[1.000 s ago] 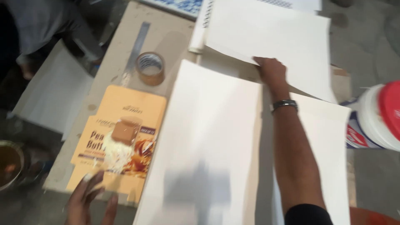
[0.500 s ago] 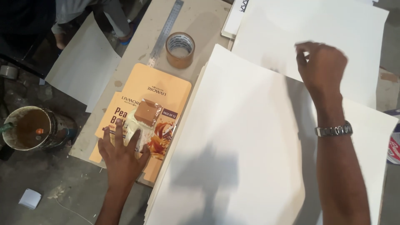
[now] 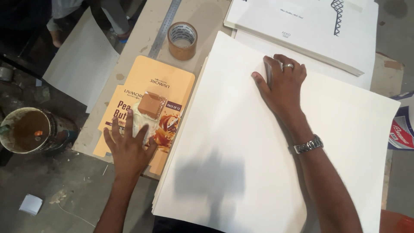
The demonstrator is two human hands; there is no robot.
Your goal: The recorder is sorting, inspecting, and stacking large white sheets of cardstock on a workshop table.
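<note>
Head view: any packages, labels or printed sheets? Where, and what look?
Flattened carton: left on the table, orange, food picture, under the left hand.
Printed sheets: top right, white stack with a dark motif.
Printed package: right edge, white, red and blue.

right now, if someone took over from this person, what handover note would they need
Left hand: flat on the orange flattened carton, fingers at the white wad under a small brown block.
Right hand: palm down on the top white sheet of the stack, holding nothing.
Nearby: tape roll, steel ruler, paste tin on the floor at left.
Done: top sheet lies square on the stack.
Left: sheet looks bare; no paste shows on it.
</note>
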